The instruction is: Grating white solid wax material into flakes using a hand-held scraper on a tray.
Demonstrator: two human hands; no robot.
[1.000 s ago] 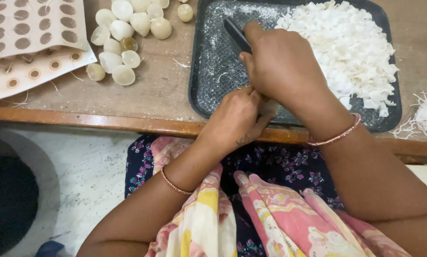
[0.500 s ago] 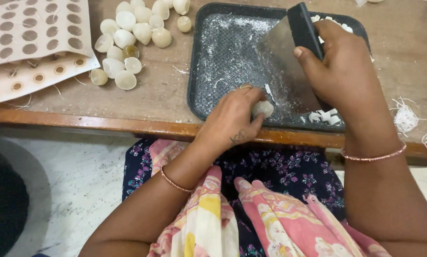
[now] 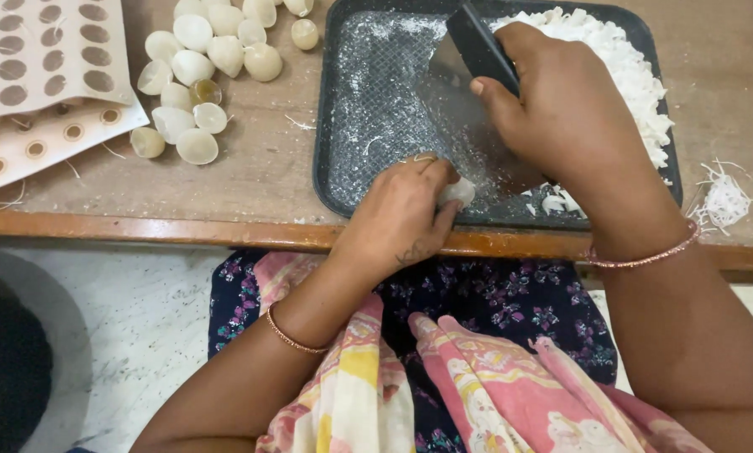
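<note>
My left hand [image 3: 403, 214] rests on the near rim of a dark rectangular tray [image 3: 375, 109] and pinches a small white round piece [image 3: 458, 193]. My right hand [image 3: 565, 113] grips a flat scraper blade with a black handle [image 3: 470, 63], held on edge over the tray's middle. White shreds [image 3: 624, 63] are heaped in the tray's far right part. Fine white dust covers the tray's left half. A few white bits [image 3: 554, 203] lie by the near rim under my right wrist.
A cluster of pale round shells [image 3: 204, 75] lies on the wooden table [image 3: 259, 176] left of the tray. Perforated cardboard sheets [image 3: 41, 75] sit at the far left. Loose white threads [image 3: 724, 201] lie right of the tray. My lap is just below the table edge.
My right hand has moved from the tray's near edge up to its middle with the scraper. The left hand has stayed at the near rim, now showing the white piece in its fingers.
</note>
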